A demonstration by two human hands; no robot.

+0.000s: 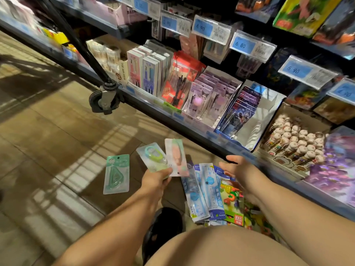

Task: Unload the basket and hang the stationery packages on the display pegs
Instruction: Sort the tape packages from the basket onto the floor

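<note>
Price tags (242, 45) legible: 4 90, 6 80, 5 90; others blurred. Left hand (156, 179) grips two packs (153, 157), fanned. Right hand (235, 167) spread, empty, over near-right pile (203, 192), partly hidden by forearm; count unclear. One green pack (116, 174) alone on floor, left. Pack print unreadable.

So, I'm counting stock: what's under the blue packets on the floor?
A colourful fruit-print package pokes out beneath the blue packets; whatever lies deeper is covered.

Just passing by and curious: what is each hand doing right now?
Left hand: holds a green correction-tape package and a pink package.
Right hand: open, holding nothing.
</note>
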